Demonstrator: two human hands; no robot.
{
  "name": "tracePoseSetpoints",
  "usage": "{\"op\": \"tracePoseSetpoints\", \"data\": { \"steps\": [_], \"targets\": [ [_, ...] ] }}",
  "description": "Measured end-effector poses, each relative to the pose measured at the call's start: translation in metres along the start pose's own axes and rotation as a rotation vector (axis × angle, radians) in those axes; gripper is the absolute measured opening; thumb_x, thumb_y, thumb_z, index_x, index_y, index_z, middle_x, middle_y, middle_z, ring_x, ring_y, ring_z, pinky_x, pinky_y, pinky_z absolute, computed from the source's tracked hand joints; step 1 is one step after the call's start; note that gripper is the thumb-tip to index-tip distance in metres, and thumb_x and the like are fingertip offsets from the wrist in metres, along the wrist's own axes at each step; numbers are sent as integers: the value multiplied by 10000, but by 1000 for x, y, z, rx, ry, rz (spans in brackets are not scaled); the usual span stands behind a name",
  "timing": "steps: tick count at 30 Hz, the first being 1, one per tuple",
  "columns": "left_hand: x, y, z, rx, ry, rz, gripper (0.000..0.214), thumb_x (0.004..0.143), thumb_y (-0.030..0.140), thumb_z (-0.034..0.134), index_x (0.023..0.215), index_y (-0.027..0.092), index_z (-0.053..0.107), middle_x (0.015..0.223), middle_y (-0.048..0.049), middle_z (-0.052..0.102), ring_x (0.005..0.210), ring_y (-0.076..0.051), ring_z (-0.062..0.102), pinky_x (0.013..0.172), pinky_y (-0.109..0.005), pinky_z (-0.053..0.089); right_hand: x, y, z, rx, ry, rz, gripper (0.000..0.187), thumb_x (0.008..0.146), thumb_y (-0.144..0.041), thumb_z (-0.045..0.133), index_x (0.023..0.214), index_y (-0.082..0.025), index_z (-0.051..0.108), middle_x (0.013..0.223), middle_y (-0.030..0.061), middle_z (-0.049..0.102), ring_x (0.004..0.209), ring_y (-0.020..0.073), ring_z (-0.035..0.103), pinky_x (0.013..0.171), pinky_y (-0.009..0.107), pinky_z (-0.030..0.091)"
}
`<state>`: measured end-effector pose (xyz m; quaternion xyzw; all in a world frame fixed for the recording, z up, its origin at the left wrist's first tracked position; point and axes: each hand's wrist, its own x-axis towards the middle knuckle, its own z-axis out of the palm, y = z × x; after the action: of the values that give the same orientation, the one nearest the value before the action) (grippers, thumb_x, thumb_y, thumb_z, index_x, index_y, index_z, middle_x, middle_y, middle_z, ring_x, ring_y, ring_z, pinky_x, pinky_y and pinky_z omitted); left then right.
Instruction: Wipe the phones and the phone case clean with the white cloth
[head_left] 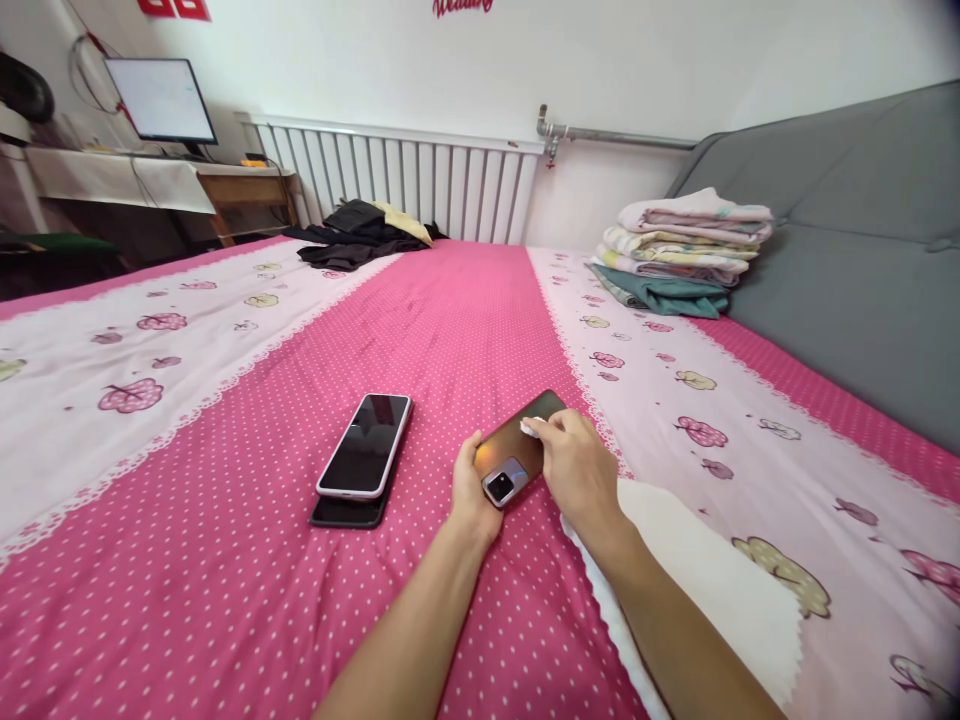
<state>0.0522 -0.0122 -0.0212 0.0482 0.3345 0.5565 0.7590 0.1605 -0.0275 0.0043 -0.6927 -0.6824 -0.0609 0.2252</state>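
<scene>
Head view. Bed (457, 330): white-rimmed phone (366, 445) atop black phone (349, 513), left of work; white cloth (705, 560) on right; folded stack (679, 245) by headboard (847, 230); dark clothes (349, 235) by radiator (405, 175). Bronze phone (516, 438): over bed, glossy back up, camera block (504, 482) toward wearer. Left hand (474, 490) grips its edge; right hand (579, 462) pinches wad (531, 427) at back. Bronze phone's screen hidden; wad partly covered; black phone mostly covered.

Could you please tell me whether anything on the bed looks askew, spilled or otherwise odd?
Only mildly: the white-rimmed phone lies offset on a dark phone-like item, and the dark clothes lie heaped near the radiator, unlike the folded stack. I see no spill or damage.
</scene>
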Motion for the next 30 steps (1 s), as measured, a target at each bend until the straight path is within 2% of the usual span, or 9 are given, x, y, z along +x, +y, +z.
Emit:
{"op": "tracePoseSetpoints", "data": {
  "steps": [6,13,15,21,25,30],
  "targets": [
    [0,0,0,-5,24,-12,276,760,324,538,865,91,640,733,-77,687,579,-176,634,603,-292,514,0,-4,2,43,81,-5,283,917,-235,431,1059,-304,666,928,21,597,862,166,502,562,247,314],
    [-1,1,1,-47,-12,-23,189,760,304,536,748,130,610,637,-24,641,526,-137,594,569,-247,492,-8,-16,2,97,-1,-174,290,916,-220,430,1064,-315,660,928,23,595,860,158,497,569,238,339],
    [0,1,1,-49,-18,-22,188,764,302,530,742,133,608,636,-23,641,529,-135,596,575,-245,494,-7,-16,2,108,-11,-182,292,920,-233,424,1064,-320,661,921,24,592,857,159,497,566,238,339],
    [2,-1,-1,24,-10,-36,306,764,336,540,874,69,642,744,-105,692,611,-200,649,633,-317,528,5,4,2,69,54,-2,303,909,-226,427,1056,-324,673,905,28,586,846,168,490,570,245,318],
    [2,2,-1,-13,39,-38,245,765,314,537,832,99,632,669,-75,681,559,-195,643,594,-315,533,12,19,-2,31,78,128,302,902,-222,430,1053,-318,674,886,26,579,818,167,492,548,249,285],
    [5,10,-2,-76,57,-41,220,784,294,505,795,107,620,615,-70,663,507,-194,626,547,-311,525,12,18,-6,60,48,125,321,899,-212,425,1110,-312,645,900,31,584,807,163,518,547,248,302]
  ]
}}
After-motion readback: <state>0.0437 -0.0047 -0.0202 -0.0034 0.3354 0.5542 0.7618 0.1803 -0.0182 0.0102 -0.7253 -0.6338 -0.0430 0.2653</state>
